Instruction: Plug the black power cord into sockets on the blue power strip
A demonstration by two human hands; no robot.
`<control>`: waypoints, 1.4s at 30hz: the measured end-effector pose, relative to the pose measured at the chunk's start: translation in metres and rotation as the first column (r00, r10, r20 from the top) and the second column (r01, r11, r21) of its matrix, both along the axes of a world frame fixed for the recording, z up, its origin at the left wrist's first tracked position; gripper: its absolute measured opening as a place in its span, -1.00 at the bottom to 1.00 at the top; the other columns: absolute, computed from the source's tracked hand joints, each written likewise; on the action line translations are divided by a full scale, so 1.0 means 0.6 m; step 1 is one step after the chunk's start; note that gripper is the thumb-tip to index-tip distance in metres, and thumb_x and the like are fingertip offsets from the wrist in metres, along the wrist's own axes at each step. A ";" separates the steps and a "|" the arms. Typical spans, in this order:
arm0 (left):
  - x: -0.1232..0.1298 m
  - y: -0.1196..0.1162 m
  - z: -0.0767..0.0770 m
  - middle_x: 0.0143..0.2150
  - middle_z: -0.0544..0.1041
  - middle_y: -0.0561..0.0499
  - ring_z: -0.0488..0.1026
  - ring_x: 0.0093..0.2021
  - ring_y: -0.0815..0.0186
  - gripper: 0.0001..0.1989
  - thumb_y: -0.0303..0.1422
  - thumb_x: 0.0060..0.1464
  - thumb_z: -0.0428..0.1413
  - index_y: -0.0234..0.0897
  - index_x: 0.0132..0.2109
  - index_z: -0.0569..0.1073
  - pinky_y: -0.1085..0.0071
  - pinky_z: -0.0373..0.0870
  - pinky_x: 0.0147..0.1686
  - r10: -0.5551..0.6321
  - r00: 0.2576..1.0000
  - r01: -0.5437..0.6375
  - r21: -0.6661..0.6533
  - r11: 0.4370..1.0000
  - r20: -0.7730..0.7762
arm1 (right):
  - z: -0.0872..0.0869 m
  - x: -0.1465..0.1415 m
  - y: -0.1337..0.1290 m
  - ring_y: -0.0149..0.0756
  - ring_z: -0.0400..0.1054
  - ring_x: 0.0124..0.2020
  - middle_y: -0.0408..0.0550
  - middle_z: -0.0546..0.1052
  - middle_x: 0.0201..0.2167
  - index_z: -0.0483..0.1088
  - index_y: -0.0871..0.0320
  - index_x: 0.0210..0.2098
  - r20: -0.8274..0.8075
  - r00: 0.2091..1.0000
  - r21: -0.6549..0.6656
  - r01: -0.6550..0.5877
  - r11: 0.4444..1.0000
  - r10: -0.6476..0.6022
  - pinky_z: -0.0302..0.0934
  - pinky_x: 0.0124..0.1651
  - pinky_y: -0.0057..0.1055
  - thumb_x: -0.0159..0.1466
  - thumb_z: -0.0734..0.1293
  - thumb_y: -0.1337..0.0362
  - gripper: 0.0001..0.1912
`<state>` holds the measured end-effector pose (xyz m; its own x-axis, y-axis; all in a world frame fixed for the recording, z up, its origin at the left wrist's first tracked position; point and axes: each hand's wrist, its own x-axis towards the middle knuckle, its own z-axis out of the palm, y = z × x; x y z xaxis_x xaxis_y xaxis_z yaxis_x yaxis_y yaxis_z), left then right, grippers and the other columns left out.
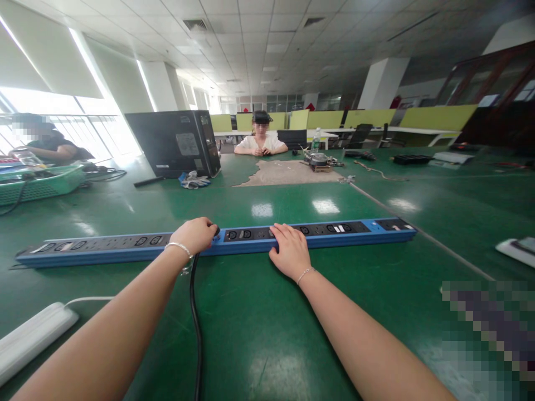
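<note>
Strip point(246, 247), blue, black sockets point(234, 234), one: laid crosswise on our green worktop point(246, 317).
We record our left hand point(193, 236) at the strip's middle, fingers clamped on a black plug point(216, 230), a black cable point(193, 312) running from beneath toward us; our right hand point(290, 249) resting further right, fingers extended close together on the strip, thumb apart at the near edge; beyond, one black case point(169, 139), gloves point(194, 180) beside it.

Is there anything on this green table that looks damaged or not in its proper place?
Yes: on the far part of the green table, a pale brown patch has a ragged left edge, as if the surface were torn, though I cannot be sure. The blue power strip shows no obvious damage.
</note>
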<state>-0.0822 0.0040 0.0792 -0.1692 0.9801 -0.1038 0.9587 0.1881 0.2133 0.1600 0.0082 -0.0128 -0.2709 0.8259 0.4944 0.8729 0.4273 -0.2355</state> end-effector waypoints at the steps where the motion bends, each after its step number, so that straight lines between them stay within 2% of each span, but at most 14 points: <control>1: 0.002 0.000 0.001 -0.49 0.56 -0.04 0.51 -0.38 0.19 -0.60 -0.17 0.02 -0.17 -0.23 -0.26 0.50 0.36 0.33 -0.36 0.010 1.000 -0.010 0.008 1.000 -0.020 | 0.000 0.000 0.000 -0.21 0.07 0.19 -0.07 0.31 0.16 0.26 0.11 0.12 0.004 1.000 0.001 0.000 1.000 0.000 -0.15 0.21 -0.21 0.13 0.20 0.30 -0.46; 7: 0.008 0.005 0.000 -0.29 0.58 -0.22 0.49 -0.18 0.07 -0.57 -0.18 0.02 -0.17 -0.33 -0.16 0.47 0.26 0.35 -0.24 0.046 0.989 -0.041 0.037 0.998 -0.141 | -0.001 0.000 0.001 -0.21 0.07 0.19 -0.08 0.30 0.17 0.26 0.10 0.12 -0.008 1.000 0.006 -0.005 1.000 0.005 -0.15 0.22 -0.21 0.12 0.20 0.30 -0.46; 15: 0.019 0.004 -0.009 -0.16 0.54 -0.30 0.48 -0.14 -0.01 -0.57 -0.18 0.05 -0.19 -0.34 -0.09 0.38 0.20 0.35 -0.25 0.012 0.983 -0.010 0.009 1.000 -0.182 | 0.000 0.000 -0.001 -0.20 0.07 0.19 -0.09 0.31 0.16 0.27 0.12 0.12 -0.029 1.000 0.000 -0.010 1.000 0.010 -0.16 0.22 -0.21 0.12 0.19 0.30 -0.46; 19: 0.031 -0.009 -0.015 -0.18 0.53 -0.31 0.49 -0.16 -0.03 -0.58 -0.18 0.09 -0.24 -0.33 -0.08 0.34 0.17 0.34 -0.26 0.011 0.971 -0.003 0.032 0.999 -0.240 | 0.001 0.000 -0.001 -0.21 0.07 0.19 -0.09 0.31 0.16 0.27 0.11 0.12 -0.025 1.000 -0.007 -0.010 1.000 0.010 -0.16 0.22 -0.21 0.12 0.20 0.30 -0.46; 24: 0.038 -0.026 -0.022 -0.23 0.55 -0.26 0.50 -0.20 0.00 -0.57 -0.16 0.13 -0.32 -0.27 -0.07 0.29 0.16 0.34 -0.28 0.047 0.969 -0.032 0.067 0.997 -0.241 | 0.001 -0.001 -0.002 -0.22 0.07 0.19 -0.09 0.31 0.16 0.27 0.12 0.12 -0.027 1.000 0.003 -0.006 1.000 0.006 -0.16 0.22 -0.22 0.12 0.20 0.31 -0.46; 33: 0.025 -0.001 -0.017 -0.18 0.54 -0.27 0.49 -0.17 0.01 -0.64 -0.19 0.06 -0.21 -0.27 -0.11 0.31 0.22 0.35 -0.27 0.009 0.972 -0.007 0.008 1.000 -0.237 | -0.002 0.000 0.000 -0.22 0.07 0.19 -0.09 0.31 0.16 0.27 0.14 0.12 -0.016 1.000 0.007 -0.009 1.000 0.009 -0.17 0.21 -0.21 0.13 0.19 0.30 -0.47; 38: 0.034 -0.019 -0.025 -0.23 0.54 -0.25 0.49 -0.19 -0.01 -0.60 -0.17 0.10 -0.28 -0.25 -0.10 0.30 0.17 0.34 -0.28 0.053 0.967 -0.036 0.071 0.997 -0.249 | -0.002 -0.001 0.001 -0.23 0.06 0.19 -0.09 0.31 0.16 0.28 0.15 0.11 -0.017 1.000 0.009 -0.013 1.000 0.013 -0.17 0.21 -0.22 0.12 0.19 0.30 -0.46; 42: 0.034 -0.020 -0.026 -0.25 0.55 -0.23 0.50 -0.20 0.00 -0.60 -0.16 0.11 -0.29 -0.24 -0.10 0.29 0.18 0.34 -0.29 0.047 0.965 -0.029 0.073 0.997 -0.257 | -0.002 -0.001 0.001 -0.22 0.07 0.19 -0.09 0.31 0.16 0.28 0.14 0.11 -0.023 1.000 0.008 -0.014 1.000 0.014 -0.17 0.22 -0.22 0.12 0.20 0.30 -0.47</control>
